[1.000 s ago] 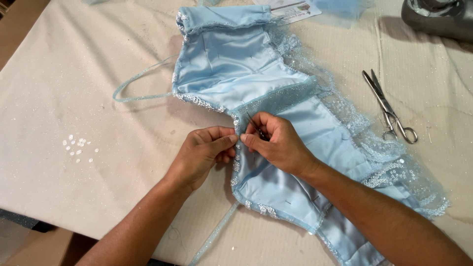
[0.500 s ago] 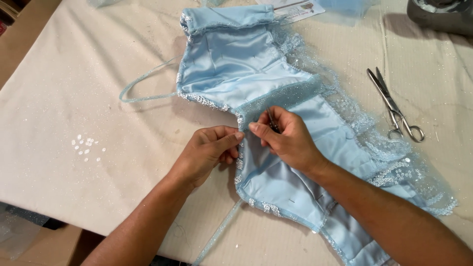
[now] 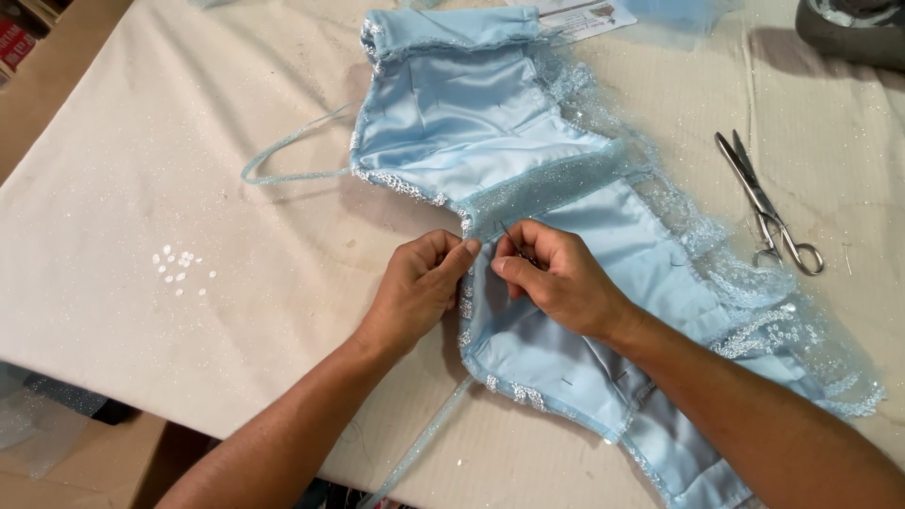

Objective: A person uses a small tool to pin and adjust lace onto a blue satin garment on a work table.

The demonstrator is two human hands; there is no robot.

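Note:
A light blue satin garment (image 3: pixel 471 123) with sparkly lace trim lies inside out on the cloth-covered table (image 3: pixel 189 170). My left hand (image 3: pixel 419 287) pinches the garment's edge at the waist seam. My right hand (image 3: pixel 556 278) is right beside it, fingers pinched on a thin needle (image 3: pixel 509 234) stuck into the fabric at the same seam. The fingertips of both hands almost touch. A thin blue strap (image 3: pixel 287 160) trails off the garment to the left.
Metal scissors (image 3: pixel 768 207) lie shut on the right of the table. A small cluster of white sequins (image 3: pixel 179 269) sits at the left. A dark object (image 3: pixel 848 33) is at the top right corner, a paper card (image 3: pixel 584 14) at the top.
The view has shifted slightly; both hands stay at the seam, with the right hand's fingers moving a little on the needle.

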